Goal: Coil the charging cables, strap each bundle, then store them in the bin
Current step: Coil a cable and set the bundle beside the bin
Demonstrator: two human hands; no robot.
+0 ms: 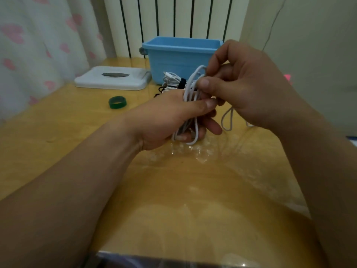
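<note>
A flat white plastic lid with a grey slot is seen lying on the yellow wooden table, to the left of the pale blue rectangular plastic bin and near it. A small green ring of tape or strap is laid further to the left of the bin and nearer to the camera than the bin's front wall. A thin black cable is partly seen at the foot of the bin's front wall. Just beside it, a coiled white charging cable bound with a black strap is rested on the table close against that wall, outside the bin.

In front of the bin and above the table, the left hand is held palm inward. Its fingers are curled round a coil of white charging cable, and its thumb is pressed across the loops. The coil is thus kept upright in the fist, clear of the table and outside the bin.

To the right of the bin's front wall, the right hand is narrowed to a pinch. A strand at the top of the coil is gripped between its thumb and forefinger, and its other fingers are bent. A loose loop of the cable is seen hanging beneath this hand.
</note>
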